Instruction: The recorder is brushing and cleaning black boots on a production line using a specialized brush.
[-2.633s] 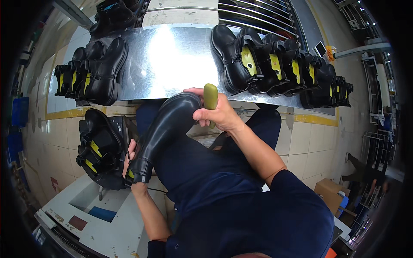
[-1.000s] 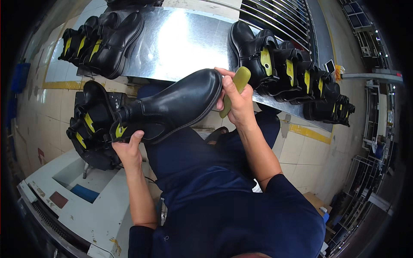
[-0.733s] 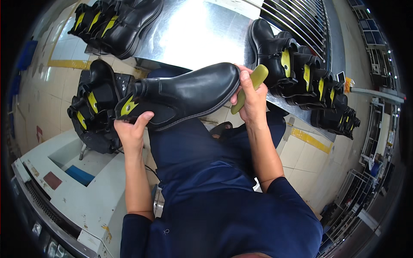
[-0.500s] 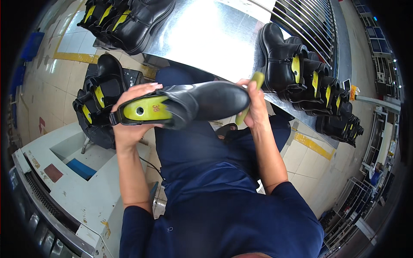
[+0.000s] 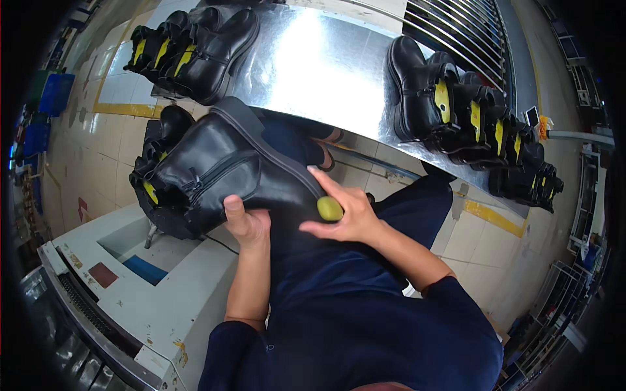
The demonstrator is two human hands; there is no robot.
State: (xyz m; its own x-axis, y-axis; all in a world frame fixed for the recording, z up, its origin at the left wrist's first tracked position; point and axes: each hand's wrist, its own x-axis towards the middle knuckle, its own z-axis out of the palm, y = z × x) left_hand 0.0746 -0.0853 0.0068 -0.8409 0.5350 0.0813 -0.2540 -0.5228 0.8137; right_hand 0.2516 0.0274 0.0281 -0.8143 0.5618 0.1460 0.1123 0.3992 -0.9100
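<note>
A black leather ankle boot (image 5: 215,163) is tilted on its side in front of me, its zipped side and dark sole edge showing, toe toward the right. My left hand (image 5: 249,225) grips it from beneath, thumb against the leather; the other fingers are hidden. At the toe, my right hand (image 5: 351,212) holds a yellow-green rounded bar (image 5: 330,209), seen end-on between thumb and fingers. Its fingertips lie by the sole edge.
A shiny metal table (image 5: 313,65) stands ahead, with rows of black boots (image 5: 417,98) on its right and more boots (image 5: 215,58) on its left. A pale machine (image 5: 163,260) is at my left, with other boots (image 5: 173,124) beyond it.
The boot has turned from showing its opening and yellow insole to showing its zipped side and sole edge. My left hand moved right and nearer; my right hand moved left and nearer with the bar.
</note>
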